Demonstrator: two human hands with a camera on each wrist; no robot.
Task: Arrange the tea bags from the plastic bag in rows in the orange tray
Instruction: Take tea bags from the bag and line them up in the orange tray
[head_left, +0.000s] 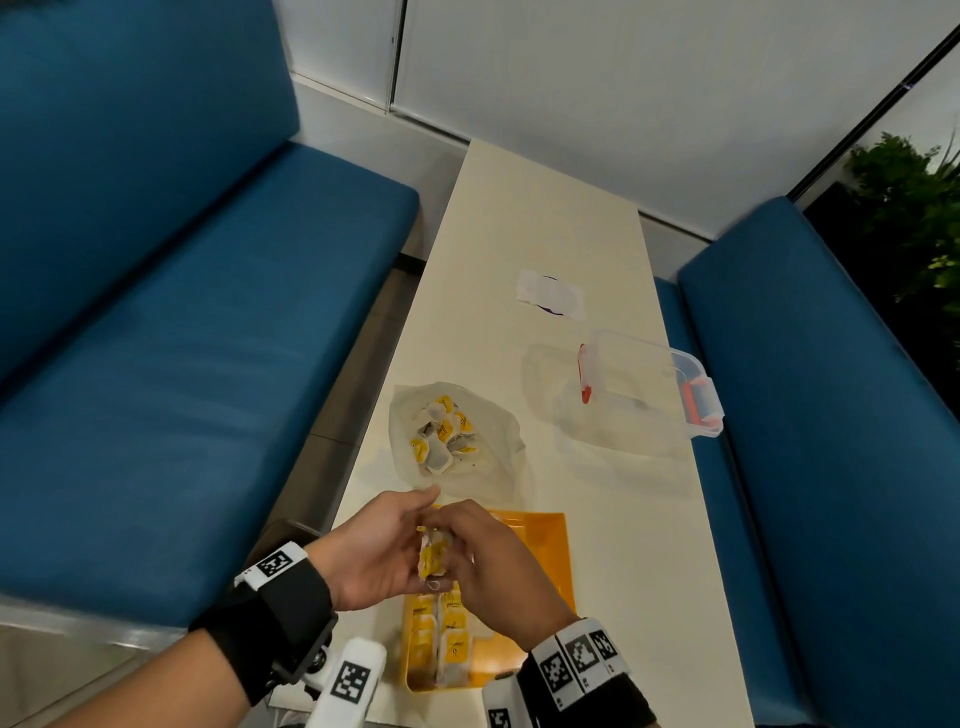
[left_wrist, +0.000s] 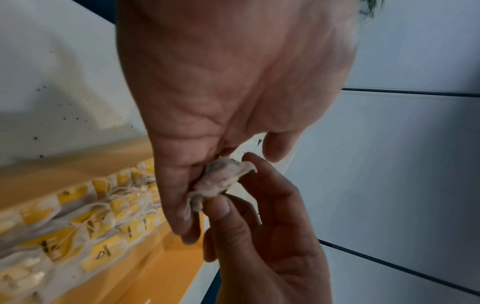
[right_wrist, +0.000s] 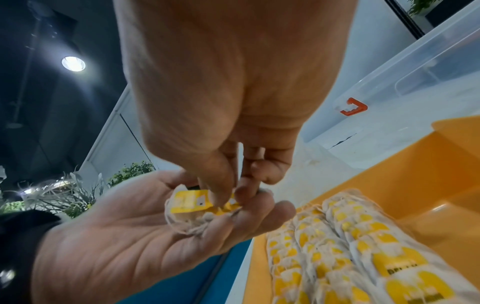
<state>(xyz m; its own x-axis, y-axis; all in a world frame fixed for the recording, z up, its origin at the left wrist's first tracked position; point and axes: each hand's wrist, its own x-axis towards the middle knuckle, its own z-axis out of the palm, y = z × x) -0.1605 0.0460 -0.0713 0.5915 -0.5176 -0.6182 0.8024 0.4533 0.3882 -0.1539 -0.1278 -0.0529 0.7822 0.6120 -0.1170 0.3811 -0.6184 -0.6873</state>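
Note:
Over the near end of the orange tray (head_left: 545, 540), my left hand (head_left: 379, 551) lies palm up and cradles a small bunch of yellow-tagged tea bags (head_left: 434, 558) on its curled fingers. My right hand (head_left: 491, 564) reaches in from the right; its thumb and fingers pinch one tea bag (right_wrist: 192, 202) of that bunch. The left wrist view shows the crumpled white tea bag (left_wrist: 221, 181) between the fingers of both hands. Rows of tea bags (right_wrist: 337, 236) lie along the tray's left side. The plastic bag (head_left: 452, 441), open on the table beyond the tray, holds several more.
A clear plastic box with red clips (head_left: 649, 389) stands at the table's right edge. A white paper with a purple patch (head_left: 550, 293) lies farther back. Blue benches (head_left: 182, 338) flank the narrow cream table (head_left: 519, 218). The tray's right half (right_wrist: 428, 174) shows bare orange floor.

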